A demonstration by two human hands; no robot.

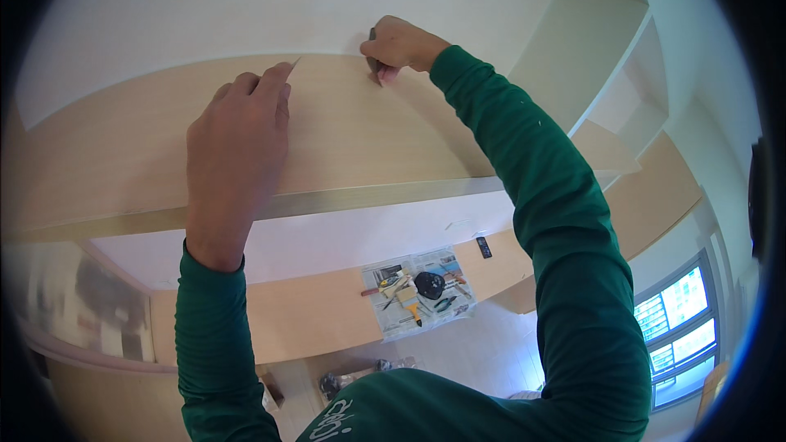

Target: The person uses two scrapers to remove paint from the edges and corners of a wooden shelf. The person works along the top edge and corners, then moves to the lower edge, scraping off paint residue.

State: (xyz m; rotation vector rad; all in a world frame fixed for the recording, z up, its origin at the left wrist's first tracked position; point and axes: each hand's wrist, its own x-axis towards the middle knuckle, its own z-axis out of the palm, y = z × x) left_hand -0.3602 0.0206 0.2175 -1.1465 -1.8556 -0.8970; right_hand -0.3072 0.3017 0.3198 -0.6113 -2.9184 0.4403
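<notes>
My left hand (237,135) lies flat on top of the pale wood-grain shelf (344,147), palm down, fingers stretched toward the back edge where the shelf meets the white wall (246,8). At my fingertips a thin pointed flap of film or edge strip (295,63) stands up off the shelf surface; I seem to be pinching or pressing it with the fingertips, though I cannot tell which from this angle. My right hand (397,45) is further along the same back edge, curled shut around a small dark tool (372,53), probably a knife or scraper, whose tip rests against the seam between shelf and wall. Both my sleeves are dark green.

The shelf's front edge (327,200) runs as a lighter band below my left wrist. To the right, white shelving compartments (606,74) stand against the wall. Far below lies a lower wood counter (311,319), with a sheet of newspaper (417,290) spread on it. On the paper sit a black rounded object (429,284) and a few hand tools, one with a yellow handle (413,311). A small dark device (484,247) lies just beside the paper on the counter. A window (675,327) shows at lower right.
</notes>
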